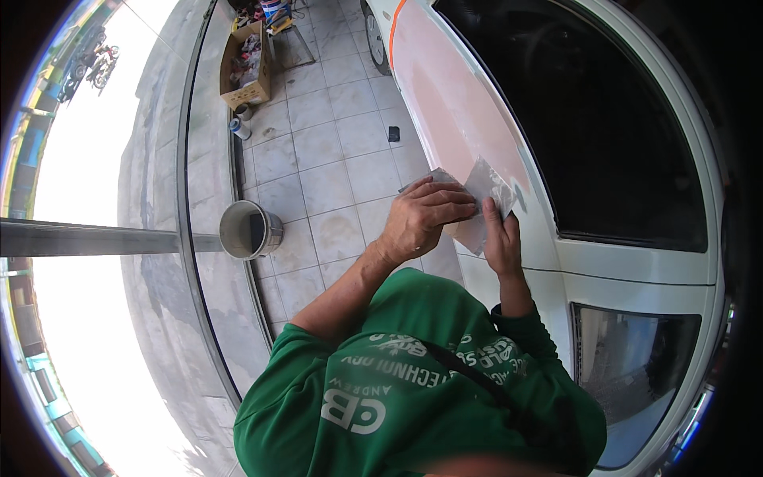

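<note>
In front of my body, my left hand (429, 213) is closed with its fingers bent over a flat grey piece (442, 174) whose upper edge shows past the knuckles. My right hand (501, 241) grips a thin grey plate (490, 187) with whitish smears, its thumb and fingers along the plate's right side. Left fingertips meet the plate's left side. Both hands are beside the pale car's door panel (445, 87), which has a broad pink, matte patch. Whether the plate touches the panel I cannot tell.
A grey bucket (252, 230) with dark contents stands left on the tiled floor (334, 179). Farther off are a cardboard box (248, 67) of odds and ends, a spray can (239, 129) and a small black object (393, 134). A metal-framed edge (191, 159) runs along the left.
</note>
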Available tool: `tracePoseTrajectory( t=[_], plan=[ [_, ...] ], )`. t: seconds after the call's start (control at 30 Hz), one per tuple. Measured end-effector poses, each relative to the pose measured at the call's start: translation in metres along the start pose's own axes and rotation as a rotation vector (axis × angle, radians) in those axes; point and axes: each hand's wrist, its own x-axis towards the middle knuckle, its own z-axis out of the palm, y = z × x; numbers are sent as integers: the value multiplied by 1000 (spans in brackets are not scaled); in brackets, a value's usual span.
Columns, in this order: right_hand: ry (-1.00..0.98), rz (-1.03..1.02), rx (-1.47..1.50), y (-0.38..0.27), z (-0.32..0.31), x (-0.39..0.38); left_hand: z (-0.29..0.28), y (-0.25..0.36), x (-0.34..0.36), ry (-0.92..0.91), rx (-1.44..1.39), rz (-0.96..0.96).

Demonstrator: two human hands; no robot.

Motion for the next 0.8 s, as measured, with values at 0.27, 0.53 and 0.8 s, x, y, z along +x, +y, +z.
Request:
tracePoseTrajectory(
  t=[0.27,0.53,0.8],
  plan=[
    [245,225,696,-15,70,62,-114,-76,-50,-204,49,-79],
    [-267,241,1144,-26,150,119,-146,-68,22,314,-377,-61],
    [-294,8,299,-19,159,196,-174,-209,58,141,145,-198]
  ],
)
